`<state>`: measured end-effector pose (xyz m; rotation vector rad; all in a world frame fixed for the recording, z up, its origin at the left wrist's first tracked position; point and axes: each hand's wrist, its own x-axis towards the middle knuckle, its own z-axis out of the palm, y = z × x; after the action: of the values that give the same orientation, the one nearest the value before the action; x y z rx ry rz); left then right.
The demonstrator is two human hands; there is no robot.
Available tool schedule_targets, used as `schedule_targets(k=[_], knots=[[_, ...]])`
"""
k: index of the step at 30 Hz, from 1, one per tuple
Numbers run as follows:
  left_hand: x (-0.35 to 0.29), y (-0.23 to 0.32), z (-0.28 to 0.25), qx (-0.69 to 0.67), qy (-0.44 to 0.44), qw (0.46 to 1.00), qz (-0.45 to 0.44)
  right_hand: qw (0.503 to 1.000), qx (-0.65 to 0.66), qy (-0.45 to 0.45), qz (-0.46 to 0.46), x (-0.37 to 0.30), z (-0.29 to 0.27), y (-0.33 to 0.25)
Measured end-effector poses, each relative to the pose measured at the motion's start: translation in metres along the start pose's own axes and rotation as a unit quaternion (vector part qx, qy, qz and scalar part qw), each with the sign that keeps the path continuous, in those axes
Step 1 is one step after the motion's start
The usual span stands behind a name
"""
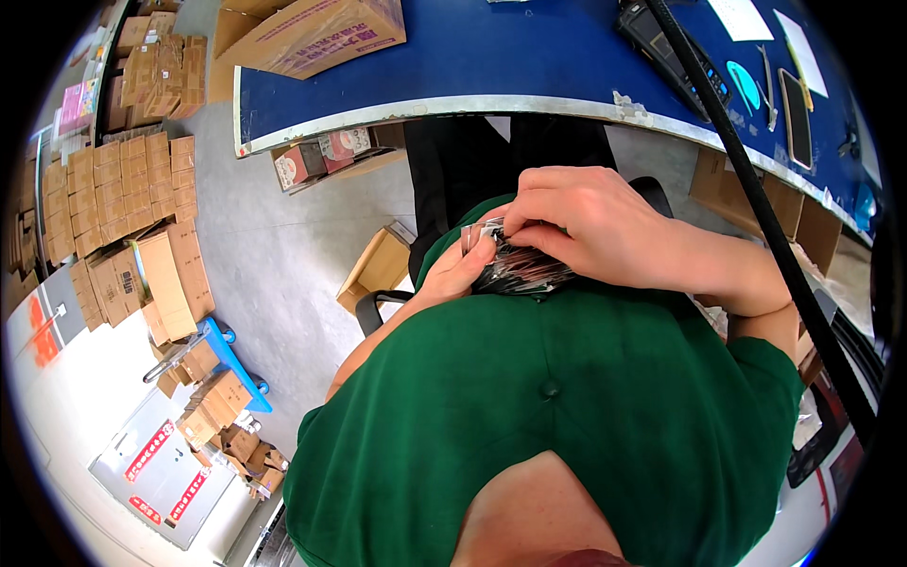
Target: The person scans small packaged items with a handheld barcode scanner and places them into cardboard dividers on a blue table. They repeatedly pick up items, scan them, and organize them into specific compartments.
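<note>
A bundle of small shiny clear plastic packets with dark contents rests against my green shirt, close to my lap. My left hand is closed on the bundle's left side, its thumb lying over the top. From the right, my right hand reaches across with bent fingers pinching at the upper edge of the packets, close to the left thumb. Its fingertips are partly hidden, so which packet they pinch does not show clearly.
A blue table with a white edge lies ahead, bearing an open cardboard box, a black handheld terminal, a teal tool and a phone. A black strap crosses the right side. Stacked cartons and a blue trolley stand left.
</note>
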<state>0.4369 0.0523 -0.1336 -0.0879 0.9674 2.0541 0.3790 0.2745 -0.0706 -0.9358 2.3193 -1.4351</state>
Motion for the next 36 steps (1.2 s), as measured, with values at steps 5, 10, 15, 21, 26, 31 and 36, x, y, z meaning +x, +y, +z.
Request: schedule_targets(k=[5,10,15,21,26,31,36], knots=[[0.0,0.01,0.008,0.011,-0.004,1.0,-0.026,0.995,0.017,-0.055,0.076,0.001,-0.01,-0.006],[-0.001,0.014,0.015,0.012,-0.004,1.0,-0.017,0.968,0.154,-0.096,0.172,0.002,-0.018,0.002],[0.0,0.003,0.005,0.013,-0.011,1.0,-0.011,0.956,0.183,-0.084,0.211,0.004,-0.023,0.005],[-0.001,0.006,0.008,0.001,0.003,1.0,-0.023,0.965,0.162,-0.05,0.199,0.0,-0.019,0.007],[-0.002,0.004,0.005,0.011,0.018,1.0,-0.022,0.959,0.158,-0.056,0.227,0.003,-0.023,0.007],[0.0,0.0,0.003,-0.023,-0.004,1.0,-0.017,0.984,0.123,-0.03,0.127,-0.003,-0.017,0.01],[0.003,-0.009,0.001,-0.076,-0.021,0.997,-0.004,0.997,0.052,-0.031,0.045,-0.007,-0.005,0.002]])
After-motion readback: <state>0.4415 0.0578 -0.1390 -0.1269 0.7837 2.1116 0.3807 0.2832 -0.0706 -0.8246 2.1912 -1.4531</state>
